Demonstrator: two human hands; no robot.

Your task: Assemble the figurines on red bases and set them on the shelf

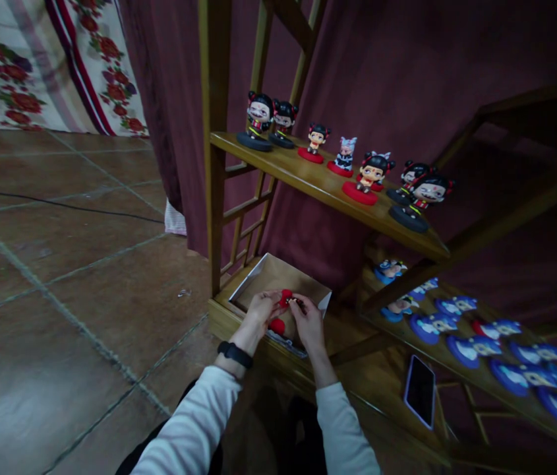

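Note:
Over an open cardboard box (298, 272), both hands meet on one small figurine (286, 298) with a red base. My left hand (262, 311), its wrist in a black band, pinches the red base. On the other side my right hand (309, 322) has its fingers closed around the figure part, which they largely hide. Lower in the box lies another red piece (277, 326), partly covered by my left hand. The box sits on the bottom board of a wooden shelf unit.
Several figurines on red or dark bases line the wooden shelf (298, 173) above. More figurines on blue bases (434, 326) stand on a lower shelf at right. A phone (420, 390) lies on the bottom board. A cable (60, 203) crosses the tiled floor.

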